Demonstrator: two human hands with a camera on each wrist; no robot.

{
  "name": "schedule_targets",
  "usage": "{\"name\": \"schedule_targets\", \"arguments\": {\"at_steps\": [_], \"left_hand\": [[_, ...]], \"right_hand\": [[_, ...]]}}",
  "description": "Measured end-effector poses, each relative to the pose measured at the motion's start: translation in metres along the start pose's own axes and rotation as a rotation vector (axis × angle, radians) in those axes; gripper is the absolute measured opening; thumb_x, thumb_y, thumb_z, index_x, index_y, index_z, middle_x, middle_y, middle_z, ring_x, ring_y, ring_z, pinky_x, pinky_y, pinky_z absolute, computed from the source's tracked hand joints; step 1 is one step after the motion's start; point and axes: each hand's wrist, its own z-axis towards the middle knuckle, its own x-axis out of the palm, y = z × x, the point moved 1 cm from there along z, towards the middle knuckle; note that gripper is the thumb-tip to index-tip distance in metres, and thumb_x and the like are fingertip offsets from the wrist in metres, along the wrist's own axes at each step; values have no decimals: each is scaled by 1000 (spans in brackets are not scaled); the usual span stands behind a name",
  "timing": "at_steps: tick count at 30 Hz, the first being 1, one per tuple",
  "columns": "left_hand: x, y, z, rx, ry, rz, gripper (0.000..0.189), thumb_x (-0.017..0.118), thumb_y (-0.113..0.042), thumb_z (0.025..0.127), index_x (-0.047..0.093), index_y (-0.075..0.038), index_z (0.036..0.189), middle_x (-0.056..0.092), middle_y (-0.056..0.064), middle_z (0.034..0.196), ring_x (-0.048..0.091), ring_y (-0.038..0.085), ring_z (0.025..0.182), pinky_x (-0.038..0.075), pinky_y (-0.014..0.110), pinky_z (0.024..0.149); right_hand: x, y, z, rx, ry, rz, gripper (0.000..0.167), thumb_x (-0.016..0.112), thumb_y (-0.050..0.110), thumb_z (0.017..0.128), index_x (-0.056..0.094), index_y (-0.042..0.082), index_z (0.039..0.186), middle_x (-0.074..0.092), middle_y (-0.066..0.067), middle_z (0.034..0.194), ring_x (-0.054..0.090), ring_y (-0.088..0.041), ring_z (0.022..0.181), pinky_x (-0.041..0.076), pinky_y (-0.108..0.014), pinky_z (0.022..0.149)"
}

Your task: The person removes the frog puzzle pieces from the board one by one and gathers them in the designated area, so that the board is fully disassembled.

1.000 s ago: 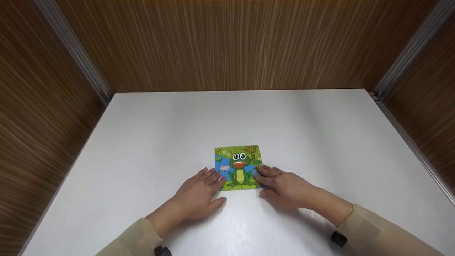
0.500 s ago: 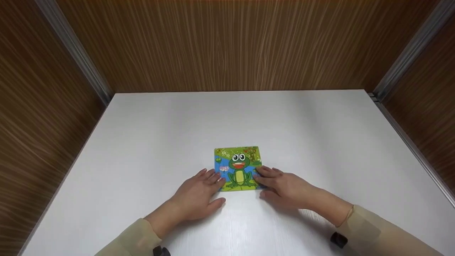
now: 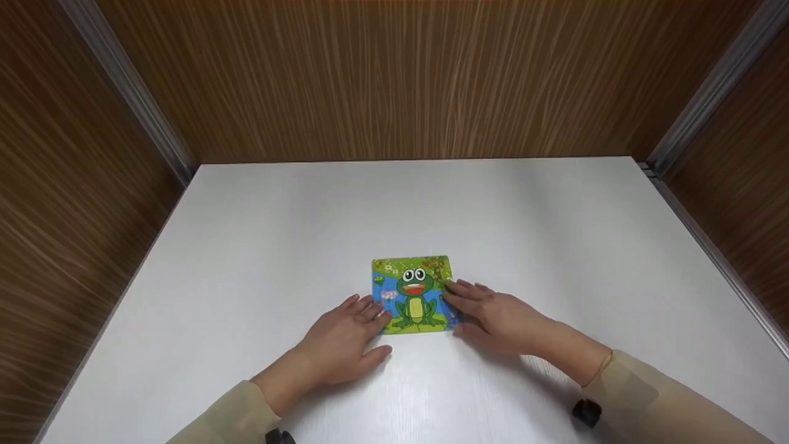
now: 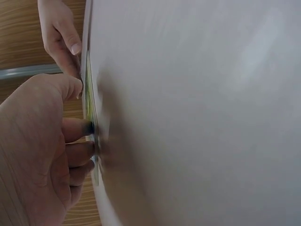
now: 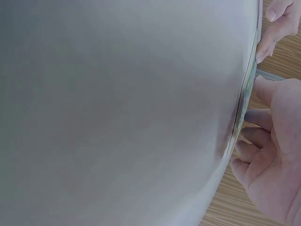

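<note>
A flat square board with a frog picture (image 3: 416, 287) lies on the white table, the green cartoon frog upright in the head view. My left hand (image 3: 342, 339) rests at its lower left, fingertips over the left edge and the thumb out on the table below. On the opposite side, the fingertips of my right hand (image 3: 502, 317) touch the right edge, with the thumb near the lower right corner. Seen almost edge-on in the left wrist view, the board (image 4: 90, 106) is a thin strip under the fingers. Both hands also show in the right wrist view, around the same thin board (image 5: 248, 87).
The white table (image 3: 246, 234) stretches out around the board. Brown wood-grain panels (image 3: 382, 80) enclose it at the back and on both sides, with metal strips (image 3: 132, 86) at the corners. A dark wrist device (image 3: 587, 412) sits at the right sleeve.
My right hand has slid slightly away from me along the board's right edge. The left hand stays in place, and the whole head view has shifted down a little.
</note>
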Motion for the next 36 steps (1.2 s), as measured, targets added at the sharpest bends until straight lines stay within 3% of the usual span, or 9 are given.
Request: {"name": "schedule_targets", "arguments": {"at_steps": [8,13,18,25,30,36], "left_hand": [[-5,4,5,19,-26,-10,57,48,-45,108,63,-8,148,60,12,150,48,33,147,29,51,124],[-16,10,18,38,-69,-37,51,49,-40,109,66,-9,146,65,12,144,57,34,139,32,56,121],[-28,19,41,40,-114,-103,50,56,-39,108,65,-9,147,65,8,145,58,28,138,34,53,121],[-42,28,83,61,-180,-232,51,74,-34,100,67,-10,145,71,6,136,69,24,123,45,48,114],[-45,28,110,2,-154,-354,56,79,-33,96,65,-15,148,68,2,140,65,19,129,49,39,109],[-38,30,136,-10,-62,-489,63,85,-23,93,62,-13,151,71,5,136,66,22,125,51,40,106]], "right_hand": [[0,-4,4,-48,22,-31,60,62,32,109,47,3,159,39,-14,167,39,-37,152,41,-54,116],[1,-6,4,-57,26,-22,58,61,29,110,46,3,159,38,-15,168,39,-36,152,42,-53,115],[1,-6,3,-48,30,-6,58,60,29,110,45,3,160,37,-14,168,38,-34,153,41,-52,115],[3,-6,4,-53,23,-5,58,60,30,110,45,4,160,37,-13,169,38,-33,153,42,-51,115],[5,-5,2,-45,31,-3,58,59,32,111,45,6,161,37,-11,169,38,-32,153,42,-51,115],[7,-2,0,-62,31,-1,57,59,31,110,46,5,160,38,-11,168,39,-32,152,43,-51,114]]}}
